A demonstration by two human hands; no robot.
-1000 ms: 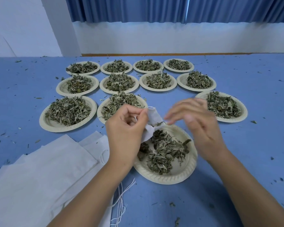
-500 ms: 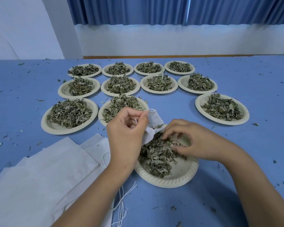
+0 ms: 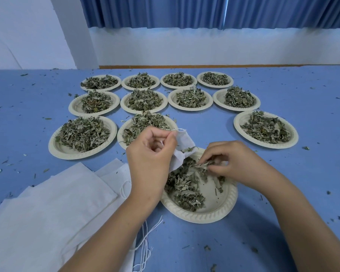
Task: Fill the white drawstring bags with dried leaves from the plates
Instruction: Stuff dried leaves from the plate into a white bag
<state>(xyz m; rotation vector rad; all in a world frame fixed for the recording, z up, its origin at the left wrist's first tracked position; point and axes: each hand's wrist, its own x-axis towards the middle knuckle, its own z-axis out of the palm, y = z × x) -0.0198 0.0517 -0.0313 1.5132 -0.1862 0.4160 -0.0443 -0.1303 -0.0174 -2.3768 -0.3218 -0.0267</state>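
We note the left hand (image 3: 151, 154) pinching a white drawstring bag (image 3: 182, 152) open over the near plate (image 3: 204, 217). The right hand (image 3: 238, 163) pinches dried leaves (image 3: 185, 185) there. Eleven heaped plates (image 3: 82, 134) lie farther along the bench (image 3: 302, 193).

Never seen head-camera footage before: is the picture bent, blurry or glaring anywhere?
Head view: the wide lens makes the white pillar lean inward. Head view: soft, even light, faint shadows on the table, no glare. Head view: the leaves, left hand and right hand look fairly sharp.
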